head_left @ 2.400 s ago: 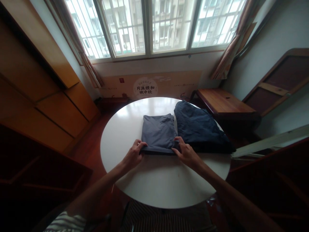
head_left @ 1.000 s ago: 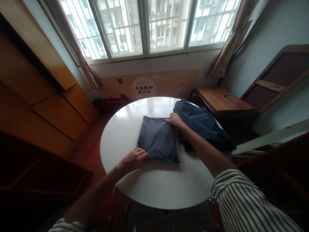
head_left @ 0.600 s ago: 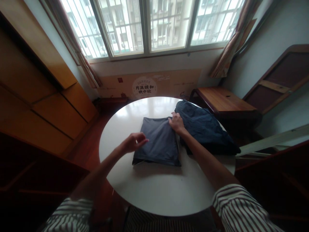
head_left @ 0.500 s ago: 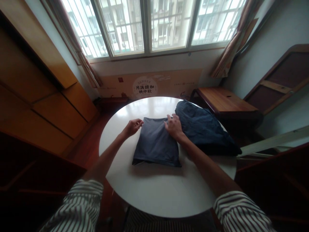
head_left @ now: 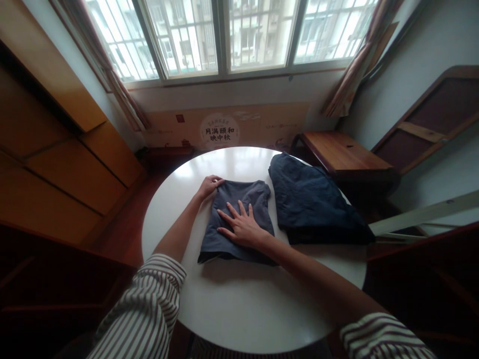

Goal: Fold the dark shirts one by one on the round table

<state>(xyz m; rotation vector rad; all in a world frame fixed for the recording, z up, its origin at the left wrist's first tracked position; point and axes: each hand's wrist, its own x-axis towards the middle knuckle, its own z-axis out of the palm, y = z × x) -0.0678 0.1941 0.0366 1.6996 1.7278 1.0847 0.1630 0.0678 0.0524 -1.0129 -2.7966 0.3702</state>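
Note:
A folded grey garment (head_left: 224,244) lies on the round white table (head_left: 239,309), its darker edge showing along the near side. At its far left corner, my left hand (head_left: 210,186) is closed, thumb and fingers pinching the cloth. My right hand (head_left: 243,227) lies flat on the middle of the garment with fingers spread, holding nothing. Just to the right of the grey garment rests a larger dark navy garment (head_left: 310,194), loosely folded and wrinkled. The exact kind of either garment cannot be made out.
Beyond the table at the right stands a low wooden table (head_left: 340,152). Wooden cabinets (head_left: 67,174) line the left wall. A printed banner box (head_left: 258,124) sits under the barred window (head_left: 258,35). The navy garment reaches the table's right edge.
My right hand has moved from the garment's far right corner to its middle and spread flat. My left hand has closed on the far left corner. The view has shifted slightly.

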